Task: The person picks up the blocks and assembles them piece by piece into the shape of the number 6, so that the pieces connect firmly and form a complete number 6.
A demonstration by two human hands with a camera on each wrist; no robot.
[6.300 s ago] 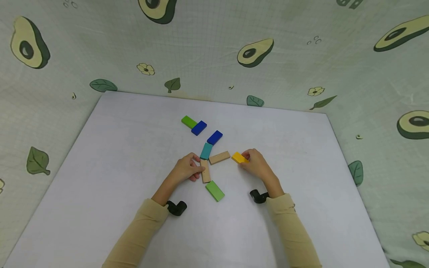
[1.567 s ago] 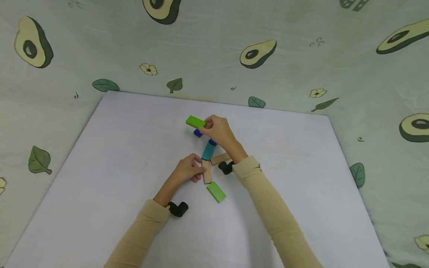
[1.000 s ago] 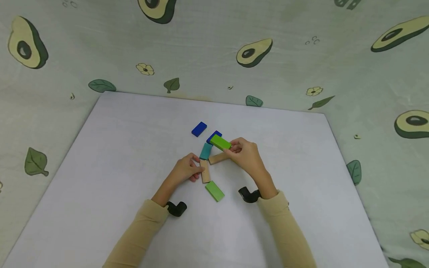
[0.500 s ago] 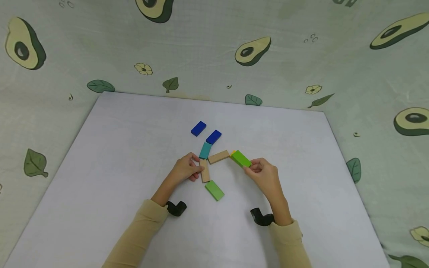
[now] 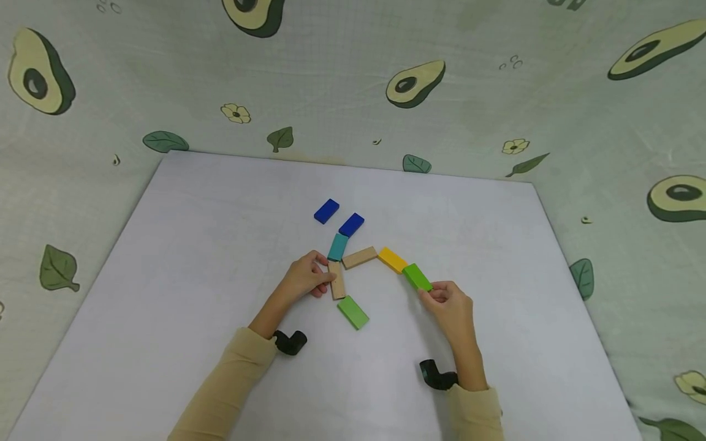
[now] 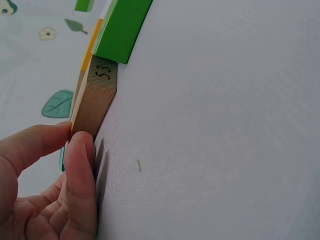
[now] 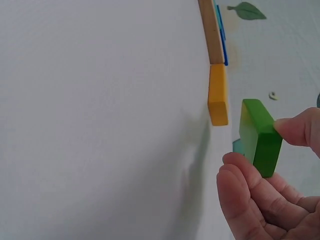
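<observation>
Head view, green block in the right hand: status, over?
Right hand pinches green block, off the table. Left hand pinches nearer wooden block. Yellow block close by; nothing visibly in the way.

Wide room is lying on the white table (image 5: 138, 294) to the left of the left hand (image 5: 305, 277). Between it and the right hand (image 5: 451, 309), the lying green block (image 5: 353, 312) is narrowing the path; farther forward, the slanting wooden block (image 5: 360, 258), yellow block (image 5: 392, 260) and held green block (image 5: 417, 277) are barring it.
</observation>
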